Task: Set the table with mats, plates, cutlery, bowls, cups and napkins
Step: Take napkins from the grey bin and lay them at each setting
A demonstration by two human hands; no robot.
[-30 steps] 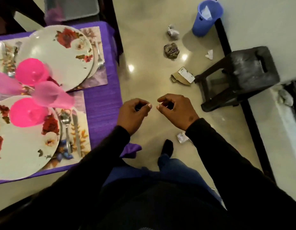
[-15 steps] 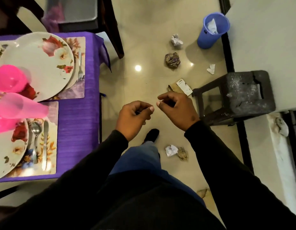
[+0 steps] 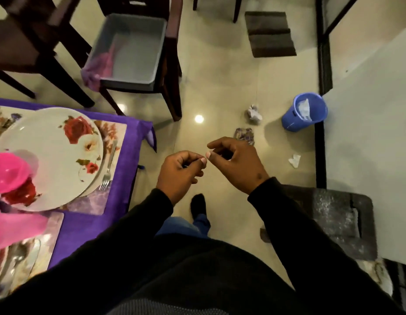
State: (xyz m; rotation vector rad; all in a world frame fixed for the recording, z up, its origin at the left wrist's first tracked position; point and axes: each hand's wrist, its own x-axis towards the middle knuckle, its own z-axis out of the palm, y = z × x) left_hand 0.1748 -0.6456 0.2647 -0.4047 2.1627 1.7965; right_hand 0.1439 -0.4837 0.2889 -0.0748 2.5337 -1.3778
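- Table (image 3: 92, 226), purple cloth, sits at frame left w/ places laid: floral plate (image 3: 54, 153) on a mat (image 3: 116, 133), fork (image 3: 108, 165) just beside its right rim, pink bowl (image 3: 7, 172) on the plate's left part, pink cup (image 3: 17, 226) lying tilted below it.
- Change vs 1 s ago: view has swung up and right. Table has slid left and lower in frame; grey bin (image 3: 129, 48) on a chair now fully in view, pink/purple cloth inside it.
- Left hand (image 3: 180, 172) and right hand (image 3: 235, 163): same pose as before, both off the table over the floor, fingers curled, tips nearly meeting. Anything pinched btwn them is too small to tell.
- Floor: blue bucket (image 3: 304, 115), crumpled paper (image 3: 254, 113), dark stool (image 3: 333, 221) at right.
- Meaning: prob. person is leaving the laid places and heading to the bin for remaining items, likely napkins. No placing step under way right now.
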